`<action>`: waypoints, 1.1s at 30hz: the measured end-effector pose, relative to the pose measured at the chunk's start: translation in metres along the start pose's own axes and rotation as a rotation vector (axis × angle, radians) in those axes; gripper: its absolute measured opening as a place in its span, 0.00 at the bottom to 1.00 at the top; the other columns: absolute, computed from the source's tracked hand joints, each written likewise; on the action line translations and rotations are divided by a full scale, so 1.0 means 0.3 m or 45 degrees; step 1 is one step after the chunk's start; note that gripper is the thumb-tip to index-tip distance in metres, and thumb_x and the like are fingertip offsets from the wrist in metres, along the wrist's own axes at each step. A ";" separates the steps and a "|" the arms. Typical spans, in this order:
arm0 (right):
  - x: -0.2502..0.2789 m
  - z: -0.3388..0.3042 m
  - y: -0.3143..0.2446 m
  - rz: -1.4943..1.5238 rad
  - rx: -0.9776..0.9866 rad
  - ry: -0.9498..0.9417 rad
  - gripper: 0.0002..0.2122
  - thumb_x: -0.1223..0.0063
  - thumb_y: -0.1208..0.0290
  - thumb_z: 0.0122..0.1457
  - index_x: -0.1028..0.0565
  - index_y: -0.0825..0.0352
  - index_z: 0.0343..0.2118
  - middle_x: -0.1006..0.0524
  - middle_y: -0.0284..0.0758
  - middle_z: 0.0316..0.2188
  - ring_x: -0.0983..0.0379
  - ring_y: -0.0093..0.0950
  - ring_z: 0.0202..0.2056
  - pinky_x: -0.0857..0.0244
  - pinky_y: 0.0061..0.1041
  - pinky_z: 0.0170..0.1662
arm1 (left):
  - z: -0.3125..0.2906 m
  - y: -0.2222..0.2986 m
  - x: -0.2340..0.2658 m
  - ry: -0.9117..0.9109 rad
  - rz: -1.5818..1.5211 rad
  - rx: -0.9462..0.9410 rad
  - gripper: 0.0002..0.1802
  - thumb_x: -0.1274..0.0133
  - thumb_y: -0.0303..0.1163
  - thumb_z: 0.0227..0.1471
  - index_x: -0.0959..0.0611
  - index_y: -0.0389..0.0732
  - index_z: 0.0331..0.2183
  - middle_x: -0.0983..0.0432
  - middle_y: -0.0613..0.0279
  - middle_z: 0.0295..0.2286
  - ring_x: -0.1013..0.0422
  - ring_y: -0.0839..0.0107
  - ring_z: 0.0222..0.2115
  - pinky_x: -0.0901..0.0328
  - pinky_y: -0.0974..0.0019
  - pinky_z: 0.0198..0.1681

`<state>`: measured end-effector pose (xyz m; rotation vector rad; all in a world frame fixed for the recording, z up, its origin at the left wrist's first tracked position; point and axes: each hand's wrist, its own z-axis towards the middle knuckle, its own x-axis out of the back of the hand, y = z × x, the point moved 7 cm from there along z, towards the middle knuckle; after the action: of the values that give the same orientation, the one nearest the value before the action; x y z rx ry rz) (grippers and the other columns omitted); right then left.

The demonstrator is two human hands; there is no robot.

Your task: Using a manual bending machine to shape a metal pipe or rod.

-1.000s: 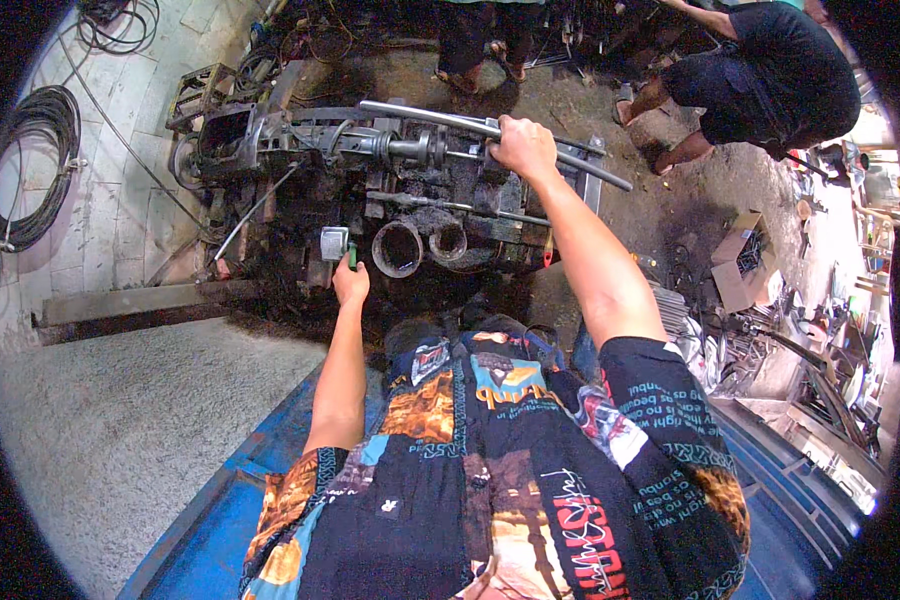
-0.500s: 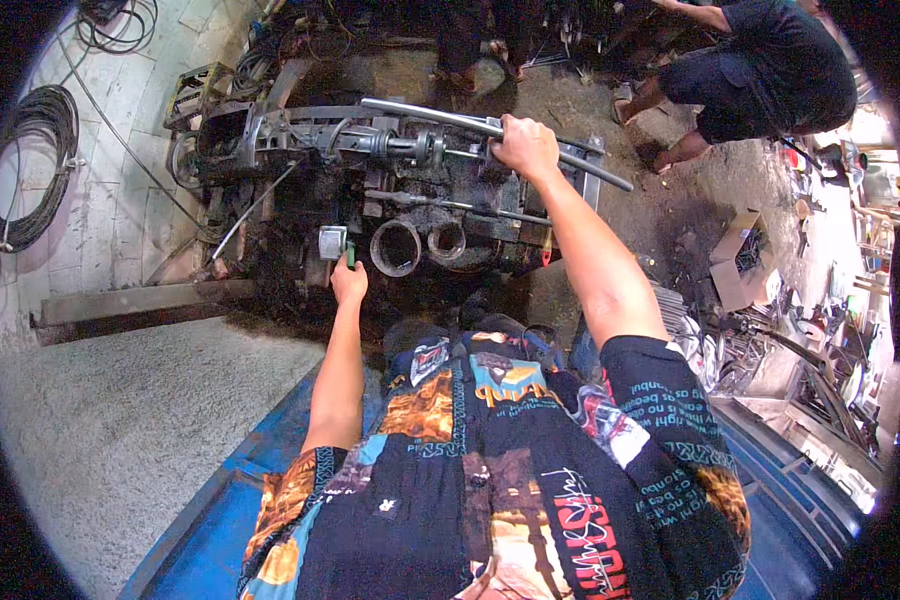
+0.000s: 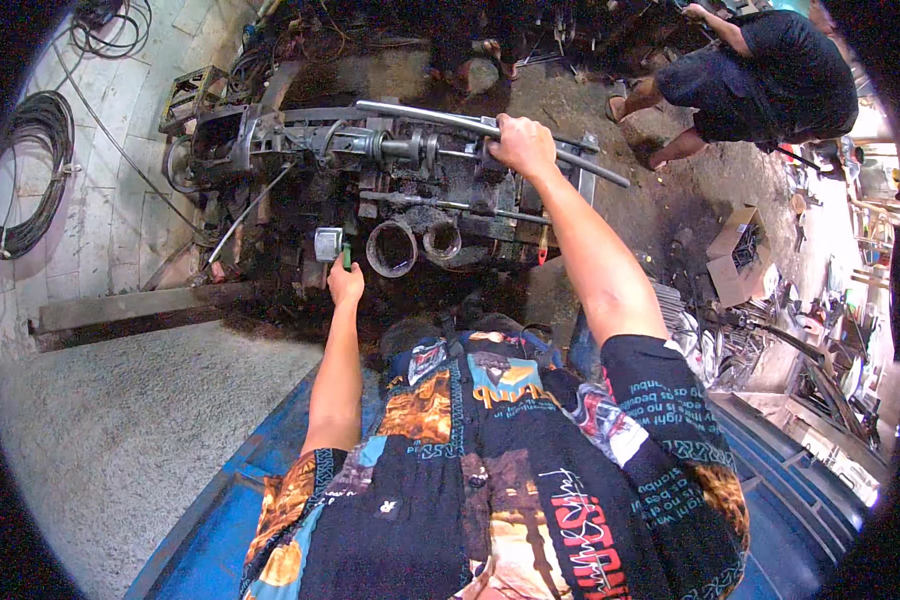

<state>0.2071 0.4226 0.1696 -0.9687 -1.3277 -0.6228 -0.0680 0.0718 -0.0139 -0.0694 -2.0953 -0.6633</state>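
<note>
Right hand [image 3: 526, 145] around a metal rod [image 3: 425, 117], left hand [image 3: 347, 286] on a green handle [image 3: 347, 257], dark cable [image 3: 60, 135] (coiled) far left

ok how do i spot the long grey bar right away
Find the dark machine spanning the upper middle of the picture. A long grey bar slants across its far side. Unlike the thinner rod lower in view, it is gripped by the right hand.

The shirt [image 3: 370, 540] is mostly black, with orange, brown and blue picture patches, big red letters and white squiggly writing. The short left sleeve [image 3: 282, 505] is orange and blue. The right sleeve [image 3: 660, 400] is black with little blue letters. The hands [image 3: 523, 146] are bare.
</note>
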 end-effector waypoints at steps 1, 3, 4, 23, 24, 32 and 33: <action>-0.001 0.003 -0.001 0.016 0.022 0.001 0.16 0.43 0.56 0.48 0.23 0.63 0.34 0.20 0.44 0.29 0.22 0.42 0.34 0.28 0.40 0.40 | 0.004 0.000 -0.001 0.012 -0.022 -0.012 0.24 0.48 0.34 0.55 0.26 0.47 0.54 0.27 0.44 0.48 0.30 0.47 0.47 0.36 0.51 0.51; -0.001 0.010 0.005 0.029 0.023 -0.003 0.18 0.43 0.53 0.49 0.23 0.63 0.34 0.20 0.45 0.30 0.22 0.43 0.35 0.28 0.41 0.41 | 0.009 -0.002 -0.004 0.008 -0.036 -0.032 0.24 0.47 0.35 0.54 0.26 0.46 0.54 0.27 0.44 0.47 0.30 0.47 0.47 0.35 0.51 0.51; -0.020 0.024 0.002 0.090 0.049 -0.118 0.21 0.45 0.48 0.50 0.23 0.63 0.36 0.20 0.46 0.32 0.23 0.44 0.37 0.30 0.42 0.43 | 0.013 -0.004 -0.002 0.033 -0.004 -0.046 0.25 0.46 0.35 0.53 0.26 0.46 0.54 0.27 0.44 0.47 0.30 0.47 0.47 0.35 0.52 0.52; -0.065 0.019 0.113 0.273 0.024 -0.371 0.36 0.51 0.34 0.51 0.28 0.60 0.53 0.24 0.46 0.46 0.28 0.43 0.49 0.36 0.38 0.51 | 0.024 -0.014 0.033 0.036 0.033 -0.158 0.25 0.44 0.37 0.50 0.23 0.44 0.52 0.25 0.42 0.43 0.29 0.46 0.46 0.35 0.54 0.50; -0.065 0.017 0.120 0.277 0.027 -0.376 0.35 0.50 0.34 0.51 0.28 0.59 0.53 0.23 0.45 0.46 0.28 0.43 0.49 0.36 0.38 0.51 | 0.022 -0.012 0.030 0.023 0.017 -0.178 0.26 0.44 0.37 0.50 0.24 0.44 0.52 0.25 0.41 0.43 0.29 0.46 0.46 0.35 0.53 0.50; -0.021 -0.010 0.046 0.100 0.127 -0.204 0.24 0.48 0.49 0.54 0.26 0.63 0.47 0.21 0.44 0.38 0.25 0.42 0.43 0.31 0.41 0.47 | 0.040 -0.052 0.017 0.017 -0.029 -0.258 0.26 0.44 0.36 0.50 0.24 0.42 0.52 0.24 0.41 0.43 0.29 0.46 0.46 0.35 0.53 0.50; -0.028 -0.009 0.039 0.102 0.124 -0.202 0.24 0.48 0.49 0.54 0.26 0.63 0.47 0.21 0.44 0.38 0.25 0.42 0.43 0.31 0.41 0.47 | 0.033 -0.042 0.017 0.003 -0.028 -0.246 0.26 0.44 0.36 0.50 0.24 0.42 0.52 0.24 0.41 0.43 0.29 0.46 0.46 0.35 0.53 0.50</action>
<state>0.2170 0.4249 0.1588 -1.0027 -1.4380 -0.4232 -0.0821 0.0649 -0.0198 -0.1539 -2.0269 -0.8768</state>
